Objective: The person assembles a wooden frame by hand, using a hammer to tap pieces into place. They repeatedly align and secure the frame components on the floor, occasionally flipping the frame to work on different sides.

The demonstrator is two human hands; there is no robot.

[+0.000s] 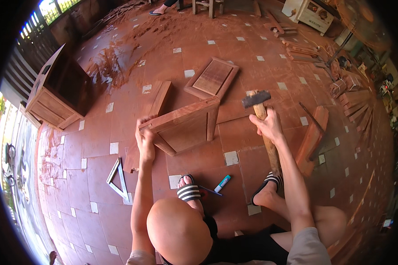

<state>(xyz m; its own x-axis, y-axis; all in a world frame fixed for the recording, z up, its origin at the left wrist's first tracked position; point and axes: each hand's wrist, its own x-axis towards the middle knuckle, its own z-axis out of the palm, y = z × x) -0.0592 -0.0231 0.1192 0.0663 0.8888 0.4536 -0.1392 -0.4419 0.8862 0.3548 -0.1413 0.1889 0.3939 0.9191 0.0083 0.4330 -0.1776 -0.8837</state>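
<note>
My left hand [146,139] is closed around the left end of a framed wooden panel [183,132], which stands tilted on its edge on the floor in front of me. In my right hand [269,123] is a hammer [255,100], gripped by its wooden handle just below the dark metal head. The head is up, to the right of the panel and apart from it. Behind the panel, a wooden board [160,98] is partly hidden. Farther back, a second framed panel [212,78] lies flat.
A triangular metal square [118,181], a white-and-teal tube [222,183] and a thin blue pen-like stick [211,190] lie nearby. Right of me, a dark bar rests against a wood block [311,141]. A wooden cabinet [53,106] stands left; stacked wood pieces [356,106] lie far right.
</note>
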